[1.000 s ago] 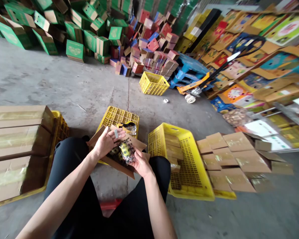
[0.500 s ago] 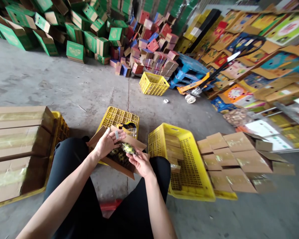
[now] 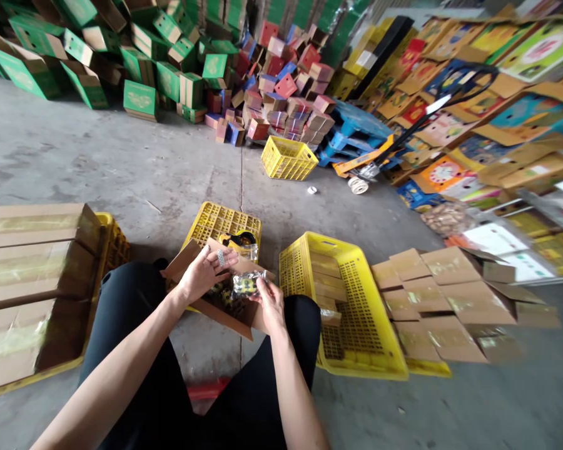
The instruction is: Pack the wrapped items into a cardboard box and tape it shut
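My left hand [image 3: 201, 273] is palm up over an open cardboard box [image 3: 225, 317], fingers stretched out. Across those fingers lies a small silvery-green patterned piece [image 3: 220, 257]; I cannot make out its kind. Between thumb and fingers, my right hand [image 3: 271, 304] pinches a clear plastic packet [image 3: 246, 284] with a yellow-green and black item inside. The packet is above the box, close to the left fingertips. Several similar dark and yellow packets [image 3: 232, 304] lie in the box, partly hidden. Just behind the box, a tape dispenser [image 3: 243, 241] rests on an upturned yellow crate [image 3: 220, 217].
Taped cartons [image 3: 25, 269] fill a crate on the left. On the right, a yellow crate [image 3: 375, 337] holds several small cartons [image 3: 327, 275], with more cardboard boxes [image 3: 450, 287] beyond. Farther off are another yellow crate [image 3: 288, 159], a pallet jack [image 3: 370, 165] and heaped green boxes [image 3: 141, 98].
My right hand has turned the packet, so its broad, shiny face now shows and it sits slightly higher. My left hand has stayed nearly in place.
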A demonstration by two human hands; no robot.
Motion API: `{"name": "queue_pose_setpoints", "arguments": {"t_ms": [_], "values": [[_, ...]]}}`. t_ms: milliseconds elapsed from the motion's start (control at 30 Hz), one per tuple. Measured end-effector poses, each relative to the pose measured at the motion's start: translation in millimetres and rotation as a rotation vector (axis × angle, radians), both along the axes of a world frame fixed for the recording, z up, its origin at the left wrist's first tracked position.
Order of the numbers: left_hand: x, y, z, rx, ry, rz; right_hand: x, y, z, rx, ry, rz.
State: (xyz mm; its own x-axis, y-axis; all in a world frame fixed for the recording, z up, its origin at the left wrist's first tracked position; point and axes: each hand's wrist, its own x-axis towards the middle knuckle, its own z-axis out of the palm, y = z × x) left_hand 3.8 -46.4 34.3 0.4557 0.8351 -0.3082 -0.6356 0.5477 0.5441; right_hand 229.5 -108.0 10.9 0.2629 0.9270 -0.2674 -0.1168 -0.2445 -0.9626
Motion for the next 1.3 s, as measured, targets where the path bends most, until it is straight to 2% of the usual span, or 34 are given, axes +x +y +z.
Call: {"name": "queue_pose_setpoints", "arguments": {"t_ms": [167, 533, 867, 1067, 1300], "values": [[1, 0, -2.2, 0.012, -0.002, -0.001, -1, -2, -0.3, 0.035, -0.004, 0.019], [7, -3, -5.9, 0.018, -0.032, -0.021, 4, -4, -11.7, 0.001, -0.211, 0.027], [9, -2, -13.4, 0.042, -0.012, -0.052, 6, -5, -11.6, 0.093, -0.349, -0.046], [12, -4, -17.0, 0.04, -0.016, -0.083, 5, -6, -10.7, 0.118, -0.331, -0.092], [12, -4, -14.7, 0.027, -0.011, -0.064, 2, -4, -1.6, 0.134, -0.224, 0.069]]}}
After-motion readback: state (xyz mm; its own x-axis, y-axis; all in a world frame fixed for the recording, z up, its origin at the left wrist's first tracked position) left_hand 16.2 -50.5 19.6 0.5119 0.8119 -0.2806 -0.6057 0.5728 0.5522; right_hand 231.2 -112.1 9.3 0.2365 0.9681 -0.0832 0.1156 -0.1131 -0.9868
